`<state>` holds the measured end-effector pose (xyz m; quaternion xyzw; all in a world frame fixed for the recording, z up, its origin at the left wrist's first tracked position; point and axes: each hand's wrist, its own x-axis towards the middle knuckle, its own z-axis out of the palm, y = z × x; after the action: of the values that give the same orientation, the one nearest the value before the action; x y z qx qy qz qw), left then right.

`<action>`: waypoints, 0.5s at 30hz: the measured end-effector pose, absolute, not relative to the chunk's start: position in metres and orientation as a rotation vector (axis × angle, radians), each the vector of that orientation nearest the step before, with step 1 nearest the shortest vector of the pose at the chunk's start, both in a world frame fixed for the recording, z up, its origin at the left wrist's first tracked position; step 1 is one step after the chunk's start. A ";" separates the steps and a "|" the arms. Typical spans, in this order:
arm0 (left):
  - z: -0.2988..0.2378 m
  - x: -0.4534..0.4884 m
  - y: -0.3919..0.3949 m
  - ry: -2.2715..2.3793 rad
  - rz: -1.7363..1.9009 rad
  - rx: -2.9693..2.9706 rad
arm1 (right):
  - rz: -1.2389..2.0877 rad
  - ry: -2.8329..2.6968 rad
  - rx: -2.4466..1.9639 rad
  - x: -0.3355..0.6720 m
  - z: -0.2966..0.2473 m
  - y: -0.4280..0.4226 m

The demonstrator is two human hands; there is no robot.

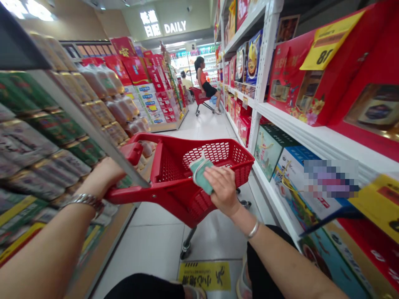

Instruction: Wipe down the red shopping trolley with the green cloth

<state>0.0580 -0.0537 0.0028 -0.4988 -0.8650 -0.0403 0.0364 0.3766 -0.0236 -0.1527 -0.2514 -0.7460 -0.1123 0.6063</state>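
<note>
Clutching green cloth (199,172) w/ curled fingers, R hand (222,189) was at near side of red cart (174,197), cloth poking out left, L hand (106,176) by handle (124,194), grip unclear.

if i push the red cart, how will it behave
The red cart should roll readily on its casters over the smooth-looking tiles. It looks rigidly molded, so little flex is likely. Perforated walls suggest it's light for its size.
</note>
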 end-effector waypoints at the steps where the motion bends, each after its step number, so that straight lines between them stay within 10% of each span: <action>1: 0.002 0.058 -0.055 -2.673 -0.110 -1.525 | -0.266 -1.761 -0.519 0.365 -0.149 -0.035; 15: -0.006 0.052 -0.058 -2.691 -0.236 -1.535 | -0.392 -1.965 -0.424 0.332 -0.164 -0.053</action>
<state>0.0517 -0.0576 -0.0063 -0.4938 -0.8661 -0.0759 0.0174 0.3322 -0.0528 -0.1638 -0.1768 -0.8195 -0.1636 0.5201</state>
